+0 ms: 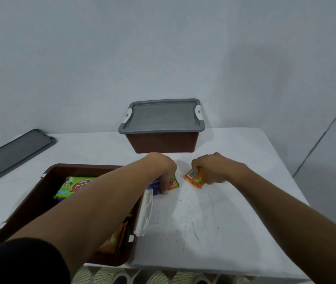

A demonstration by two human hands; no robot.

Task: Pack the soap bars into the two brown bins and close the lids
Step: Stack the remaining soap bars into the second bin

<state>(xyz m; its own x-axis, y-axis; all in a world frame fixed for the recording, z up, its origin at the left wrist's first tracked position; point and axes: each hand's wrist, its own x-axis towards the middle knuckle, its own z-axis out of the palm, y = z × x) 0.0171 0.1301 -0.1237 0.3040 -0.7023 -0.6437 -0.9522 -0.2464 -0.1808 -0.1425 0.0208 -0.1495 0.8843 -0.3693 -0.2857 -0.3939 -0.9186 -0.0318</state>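
L fingers (164,186) curl on blue & green-orange soap bars (174,183), R fingers (211,178) pinch orange-wrapped bar (193,178) w/ barcode label.

A white table (214,222) fills the lower half of the view. Its top is matte and somewhat worn, with small dark specks and fine scratch marks (195,203) scattered across its middle. The table's far edge meets a plain, pale blue-grey wall (163,48), which takes up the whole upper half. At the right a thin dark line (325,134) runs slantwise down the wall past the table's corner; whether it is a cable or a seam cannot be told. Below the table's near edge shows a strip of floor (163,278) patterned with pale fan shapes.
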